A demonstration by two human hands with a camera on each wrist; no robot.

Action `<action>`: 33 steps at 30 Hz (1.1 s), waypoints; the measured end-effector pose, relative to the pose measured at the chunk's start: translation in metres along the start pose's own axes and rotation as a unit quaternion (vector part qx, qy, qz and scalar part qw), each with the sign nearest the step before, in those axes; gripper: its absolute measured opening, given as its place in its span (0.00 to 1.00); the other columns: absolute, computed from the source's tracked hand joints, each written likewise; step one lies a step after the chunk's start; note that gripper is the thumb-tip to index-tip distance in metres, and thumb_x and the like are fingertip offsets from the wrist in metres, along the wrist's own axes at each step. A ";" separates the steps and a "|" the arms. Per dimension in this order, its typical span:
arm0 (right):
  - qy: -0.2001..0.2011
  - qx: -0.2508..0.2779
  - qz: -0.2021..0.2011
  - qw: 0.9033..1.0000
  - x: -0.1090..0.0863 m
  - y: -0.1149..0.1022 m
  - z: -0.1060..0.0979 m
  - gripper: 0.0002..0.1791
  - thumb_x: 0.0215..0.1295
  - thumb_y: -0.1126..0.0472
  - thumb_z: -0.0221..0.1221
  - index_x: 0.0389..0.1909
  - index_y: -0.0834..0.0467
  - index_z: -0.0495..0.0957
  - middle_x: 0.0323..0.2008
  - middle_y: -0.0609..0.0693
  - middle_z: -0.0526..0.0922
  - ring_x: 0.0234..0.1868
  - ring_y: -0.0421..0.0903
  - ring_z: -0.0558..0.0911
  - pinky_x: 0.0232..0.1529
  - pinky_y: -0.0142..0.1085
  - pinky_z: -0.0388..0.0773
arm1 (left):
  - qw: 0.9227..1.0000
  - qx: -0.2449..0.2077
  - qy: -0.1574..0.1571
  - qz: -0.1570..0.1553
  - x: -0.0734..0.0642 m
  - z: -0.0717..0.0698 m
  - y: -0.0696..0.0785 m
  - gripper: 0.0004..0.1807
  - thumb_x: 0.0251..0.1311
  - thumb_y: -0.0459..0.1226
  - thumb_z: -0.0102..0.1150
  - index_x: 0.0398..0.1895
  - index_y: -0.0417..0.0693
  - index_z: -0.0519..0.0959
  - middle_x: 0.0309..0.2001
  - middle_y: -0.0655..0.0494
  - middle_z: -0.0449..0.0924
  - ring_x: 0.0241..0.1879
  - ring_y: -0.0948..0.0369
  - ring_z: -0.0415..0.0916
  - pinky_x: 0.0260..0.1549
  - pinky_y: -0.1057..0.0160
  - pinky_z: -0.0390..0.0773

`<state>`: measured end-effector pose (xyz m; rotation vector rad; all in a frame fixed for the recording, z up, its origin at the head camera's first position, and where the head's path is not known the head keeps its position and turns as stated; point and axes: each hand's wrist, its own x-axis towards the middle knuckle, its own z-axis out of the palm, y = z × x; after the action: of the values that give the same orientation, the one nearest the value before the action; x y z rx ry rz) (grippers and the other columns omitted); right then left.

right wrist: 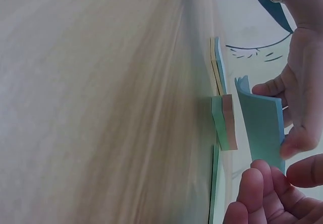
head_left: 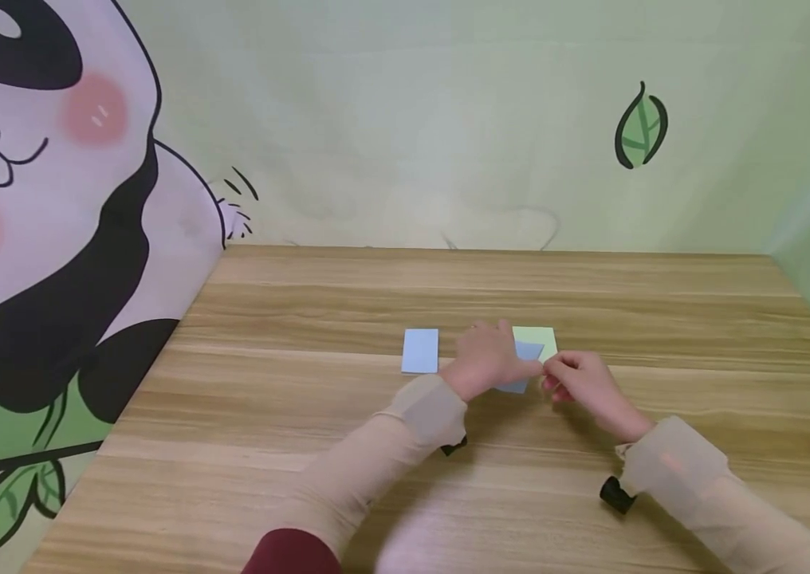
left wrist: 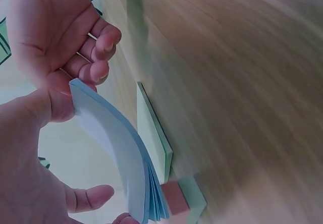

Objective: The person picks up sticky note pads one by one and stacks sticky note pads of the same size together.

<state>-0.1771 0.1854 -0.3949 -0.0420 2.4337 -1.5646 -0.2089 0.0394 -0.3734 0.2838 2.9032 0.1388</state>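
A blue sticky note pad (left wrist: 116, 138) is held up in a curve by my left hand (head_left: 487, 359), its thumb at one end and fingers at the other. At the fingers' end the sheets fan slightly apart. My right hand (head_left: 584, 387) pinches the pad's near corner between thumb and fingertips, right beside the left thumb. In the right wrist view the pad (right wrist: 262, 125) hangs above the table, its broad face toward the camera. Behind it in the head view lies a light green pad (head_left: 536, 335).
On the wooden table (head_left: 304, 319) a second blue pad (head_left: 420, 351) lies left of my left hand; the right wrist view shows a yellow layer (right wrist: 214, 65) beneath it. A pink pad (right wrist: 229, 123) rests against a green one (right wrist: 218, 120). A panda-printed backdrop (head_left: 405, 119) stands behind.
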 end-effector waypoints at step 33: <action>0.023 0.013 0.036 0.999 0.001 0.012 -0.015 0.17 0.63 0.61 0.41 0.38 0.72 0.71 0.20 0.43 0.76 0.18 0.37 0.74 0.24 0.31 0.74 | 0.997 -0.006 -0.017 -0.073 0.026 0.006 0.034 0.39 0.42 0.69 0.44 0.49 0.52 0.66 0.42 0.51 0.70 0.37 0.61 0.69 0.21 0.68 0.66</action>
<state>-0.1803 0.2038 -0.4005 0.0878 2.4206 -1.5832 -0.2259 0.0779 -0.3808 0.0720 2.8763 0.1251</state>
